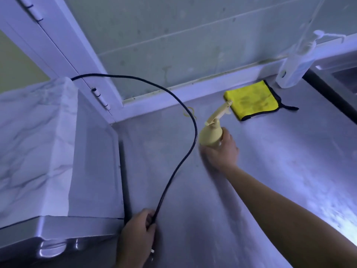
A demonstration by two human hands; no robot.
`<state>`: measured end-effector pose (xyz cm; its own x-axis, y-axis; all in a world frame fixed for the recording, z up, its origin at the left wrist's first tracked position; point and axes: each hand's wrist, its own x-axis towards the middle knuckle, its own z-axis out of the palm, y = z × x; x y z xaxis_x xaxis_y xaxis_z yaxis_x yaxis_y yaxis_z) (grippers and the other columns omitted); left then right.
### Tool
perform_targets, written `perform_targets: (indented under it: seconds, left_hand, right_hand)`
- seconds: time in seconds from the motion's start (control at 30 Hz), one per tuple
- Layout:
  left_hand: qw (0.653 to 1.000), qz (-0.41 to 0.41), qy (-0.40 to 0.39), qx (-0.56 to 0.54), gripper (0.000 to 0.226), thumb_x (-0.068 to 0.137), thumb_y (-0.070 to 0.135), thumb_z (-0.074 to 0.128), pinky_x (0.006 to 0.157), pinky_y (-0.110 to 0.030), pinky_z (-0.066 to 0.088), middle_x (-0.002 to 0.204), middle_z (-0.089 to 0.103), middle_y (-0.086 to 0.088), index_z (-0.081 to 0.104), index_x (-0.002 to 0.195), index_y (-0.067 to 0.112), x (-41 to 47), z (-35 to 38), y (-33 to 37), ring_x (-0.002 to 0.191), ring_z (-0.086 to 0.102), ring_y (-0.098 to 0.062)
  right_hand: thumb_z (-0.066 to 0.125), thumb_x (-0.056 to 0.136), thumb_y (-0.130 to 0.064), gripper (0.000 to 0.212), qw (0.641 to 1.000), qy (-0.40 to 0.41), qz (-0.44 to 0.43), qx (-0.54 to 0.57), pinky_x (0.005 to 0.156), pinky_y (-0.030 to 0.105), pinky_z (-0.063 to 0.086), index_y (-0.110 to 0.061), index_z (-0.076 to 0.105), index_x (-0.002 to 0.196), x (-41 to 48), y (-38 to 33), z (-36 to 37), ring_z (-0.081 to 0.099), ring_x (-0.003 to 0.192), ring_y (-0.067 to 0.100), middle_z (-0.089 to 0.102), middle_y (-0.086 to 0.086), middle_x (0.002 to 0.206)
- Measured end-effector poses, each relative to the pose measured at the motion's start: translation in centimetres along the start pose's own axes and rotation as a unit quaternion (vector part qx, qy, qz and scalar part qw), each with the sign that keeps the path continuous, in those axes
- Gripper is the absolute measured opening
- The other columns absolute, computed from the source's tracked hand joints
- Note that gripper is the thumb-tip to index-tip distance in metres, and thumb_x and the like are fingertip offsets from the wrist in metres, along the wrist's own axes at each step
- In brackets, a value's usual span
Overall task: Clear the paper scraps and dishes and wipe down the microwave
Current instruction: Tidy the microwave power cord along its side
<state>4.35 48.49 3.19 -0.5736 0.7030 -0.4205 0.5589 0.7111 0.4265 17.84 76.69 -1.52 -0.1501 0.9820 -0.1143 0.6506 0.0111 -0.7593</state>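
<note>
The left hand (pixel 138 232), at 6 o'clock in the view, is clenched around a thin black power cable (pixel 195 124), with its fingers curled over it. It sits just beside the front right corner of a silver metal microwave (pixel 92 161). The right hand (pixel 222 151), near the centre, grasps the rounded body of a pale yellow plastic spray bottle (pixel 210 136) whose nozzle points toward 1 o'clock. Motion blur smears its fingertips, so I cannot tell whether the bottle touches the brushed steel tabletop (pixel 270 171).

The microwave stands at 9 o'clock. Its front is cut off by the lower edge of the view, and its top is covered by a white marbled sheet (pixel 32 142). The cable rises from the left hand, arcs past the bottle and disappears behind the microwave at 10 o'clock.

A folded bright yellow microfibre cloth with black trim (pixel 251 101) lies at 1 o'clock near the back ledge, just beyond the nozzle. A clear pump bottle (pixel 295 68) at 2 o'clock is blurred, next to what looks like a sink rim (pixel 343 74) that runs out of frame. Bare steel stretches from the spray bottle toward 4 o'clock.
</note>
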Motion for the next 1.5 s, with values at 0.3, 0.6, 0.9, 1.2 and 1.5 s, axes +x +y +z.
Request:
perform_targets:
  seconds: [0.3, 0.6, 0.9, 1.2, 1.5]
  left_hand:
    - [0.992, -0.119, -0.001, 0.029, 0.02, 0.084, 0.034, 0.069, 0.054, -0.011, 0.041, 0.072, 0.064, 0.017, 0.051, 0.077, 0.032, 1.5, 0.2, 0.7, 0.055, 0.059, 0.007]
    - [0.991, -0.129, -0.029, 0.021, 0.02, 0.083, 0.024, 0.071, 0.071, -0.029, 0.051, 0.076, 0.065, 0.008, 0.051, 0.079, 0.024, 2.5, -0.8, 1.5, 0.076, 0.063, -0.013]
    - [0.989, -0.147, 0.001, 0.018, 0.015, 0.089, 0.022, 0.069, 0.051, -0.026, 0.05, 0.083, 0.064, 0.009, 0.056, 0.083, 0.024, 2.1, -0.5, 1.8, 0.068, 0.064, -0.013]
    - [0.989, -0.144, 0.008, -0.015, 0.015, 0.088, 0.012, 0.066, 0.039, -0.038, 0.053, 0.08, 0.064, 0.005, 0.057, 0.079, 0.02, 2.0, -0.3, 1.4, 0.054, 0.065, -0.025]
    - [0.989, -0.146, 0.021, -0.001, 0.017, 0.087, 0.014, 0.065, 0.042, -0.026, 0.044, 0.076, 0.064, 0.007, 0.053, 0.078, 0.021, 2.1, -0.1, 1.1, 0.064, 0.062, -0.017]
  right_hand:
    - [0.081, 0.07, -0.042, 0.082, 0.996, 0.034, 0.079, 0.001, 0.105, 0.05, 0.039, -0.022, 0.039, 0.138, 12.5, -5.2, 0.2, 0.054, 0.124, 0.03, 0.059, 0.0, 0.133]
    - [0.08, 0.064, -0.043, 0.078, 0.993, 0.051, 0.104, 0.031, 0.105, 0.052, 0.037, -0.03, 0.039, 0.129, 15.8, -6.6, 2.1, 0.053, 0.122, 0.031, 0.057, -0.002, 0.13]
    - [0.056, 0.091, -0.026, 0.027, 0.993, 0.089, -0.037, -0.07, 0.1, 0.042, 0.036, -0.022, 0.067, 0.116, 10.2, -4.0, 5.2, 0.046, 0.122, 0.033, 0.055, 0.007, 0.13]
    - [0.053, 0.083, -0.009, 0.029, 0.959, -0.059, -0.142, -0.238, 0.088, 0.038, 0.032, -0.021, 0.075, 0.096, 13.3, -7.5, 6.7, 0.048, 0.111, 0.031, 0.063, 0.008, 0.107]
    - [0.044, 0.095, -0.01, 0.019, 0.959, -0.048, -0.114, -0.253, 0.098, 0.042, 0.032, -0.012, 0.063, 0.092, 13.9, -8.0, 7.0, 0.045, 0.118, 0.033, 0.059, 0.013, 0.115]
